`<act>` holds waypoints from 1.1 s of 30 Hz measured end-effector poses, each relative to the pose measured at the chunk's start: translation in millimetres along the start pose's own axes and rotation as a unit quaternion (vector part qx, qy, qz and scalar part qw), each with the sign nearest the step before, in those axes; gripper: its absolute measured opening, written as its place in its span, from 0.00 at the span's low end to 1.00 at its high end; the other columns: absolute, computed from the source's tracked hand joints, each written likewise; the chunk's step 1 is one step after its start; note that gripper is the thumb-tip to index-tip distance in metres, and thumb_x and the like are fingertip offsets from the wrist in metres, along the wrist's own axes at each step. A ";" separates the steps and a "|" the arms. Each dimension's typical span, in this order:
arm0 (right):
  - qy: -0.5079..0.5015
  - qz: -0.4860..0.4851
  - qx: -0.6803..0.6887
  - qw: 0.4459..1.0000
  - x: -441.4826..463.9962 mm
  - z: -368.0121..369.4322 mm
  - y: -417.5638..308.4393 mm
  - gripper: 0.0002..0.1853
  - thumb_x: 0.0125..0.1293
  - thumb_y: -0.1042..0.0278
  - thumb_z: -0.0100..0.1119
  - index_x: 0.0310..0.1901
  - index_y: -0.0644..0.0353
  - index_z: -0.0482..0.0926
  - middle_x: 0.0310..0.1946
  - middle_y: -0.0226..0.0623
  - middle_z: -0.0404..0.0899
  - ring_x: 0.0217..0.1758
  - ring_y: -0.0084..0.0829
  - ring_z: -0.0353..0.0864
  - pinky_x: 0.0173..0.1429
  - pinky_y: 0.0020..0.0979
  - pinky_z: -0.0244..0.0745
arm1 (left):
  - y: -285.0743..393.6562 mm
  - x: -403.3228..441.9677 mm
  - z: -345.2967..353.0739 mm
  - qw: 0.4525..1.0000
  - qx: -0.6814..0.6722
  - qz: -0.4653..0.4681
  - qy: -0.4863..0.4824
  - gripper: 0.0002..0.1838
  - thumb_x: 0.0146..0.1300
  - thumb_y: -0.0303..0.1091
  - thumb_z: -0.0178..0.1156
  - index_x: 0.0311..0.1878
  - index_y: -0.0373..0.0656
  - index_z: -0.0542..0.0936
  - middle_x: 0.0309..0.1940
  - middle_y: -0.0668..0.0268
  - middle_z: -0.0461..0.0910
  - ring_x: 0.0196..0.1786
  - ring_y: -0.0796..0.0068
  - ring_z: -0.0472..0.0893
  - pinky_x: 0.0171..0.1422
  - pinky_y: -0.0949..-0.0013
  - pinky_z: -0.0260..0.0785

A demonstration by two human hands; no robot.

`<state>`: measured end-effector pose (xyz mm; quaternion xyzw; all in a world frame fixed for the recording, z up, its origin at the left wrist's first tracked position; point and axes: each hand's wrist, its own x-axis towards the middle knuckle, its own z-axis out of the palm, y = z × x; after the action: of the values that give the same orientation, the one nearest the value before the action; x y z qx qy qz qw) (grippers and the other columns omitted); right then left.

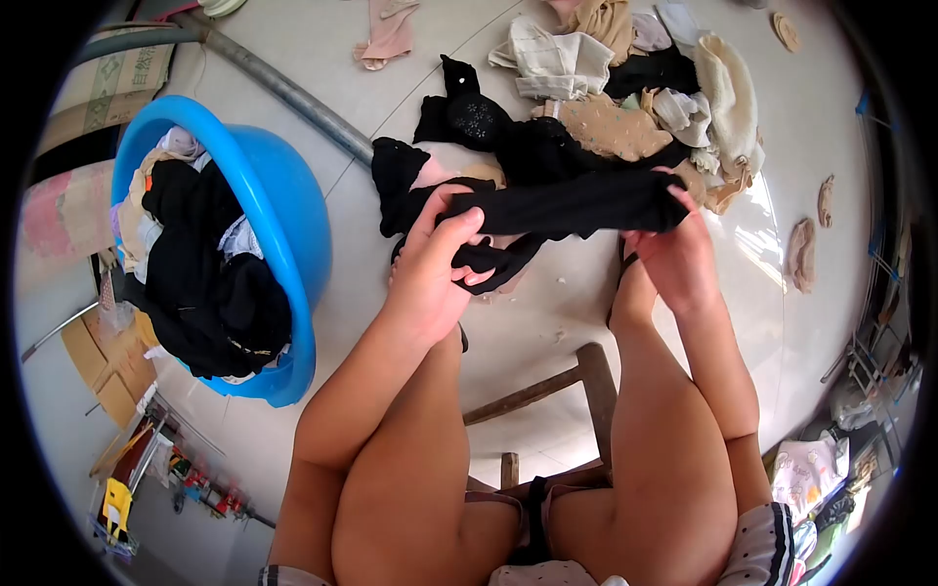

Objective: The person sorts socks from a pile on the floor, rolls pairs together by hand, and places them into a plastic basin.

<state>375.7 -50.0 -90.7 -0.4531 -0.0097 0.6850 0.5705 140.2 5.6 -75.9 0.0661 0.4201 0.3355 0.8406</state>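
A long black piece of cloth (pixel 576 205), narrow like a sock or stocking, is stretched sideways between my two hands. My left hand (pixel 435 259) is closed around its left end, with a loose black part hanging below the fingers. At the other end, my right hand (pixel 677 256) pinches the cloth between thumb and fingers. Behind the held cloth lies a floor pile with black garments (pixel 479 117), a tan dotted cloth (pixel 611 127) and a white garment (pixel 552 61). The held cloth hides part of that pile.
On the left a blue tub (pixel 308 234) is filled with dark and light clothes. A metal pole (pixel 288 93) lies near it. Small beige pieces (pixel 801 256) are scattered on the tiled floor at right. A wooden stool frame (pixel 596 400) shows between my legs.
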 end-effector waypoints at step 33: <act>0.102 -0.212 -0.229 0.945 -9.4 -24.9 -81.6 0.17 0.66 0.65 0.43 0.53 0.66 0.68 0.20 0.23 0.59 0.19 0.13 0.53 0.23 0.17 0.48 | -47.5 -13.7 -0.3 0.801 0.398 -0.387 -0.226 0.16 0.61 0.33 0.53 0.52 0.43 0.73 0.31 0.72 0.73 0.26 0.88 0.69 0.29 0.81 0.60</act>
<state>454.0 -41.5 -56.4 -0.6264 -0.2038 0.4776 0.5813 158.3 -39.3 -85.7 0.3007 0.3055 -0.2384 0.8715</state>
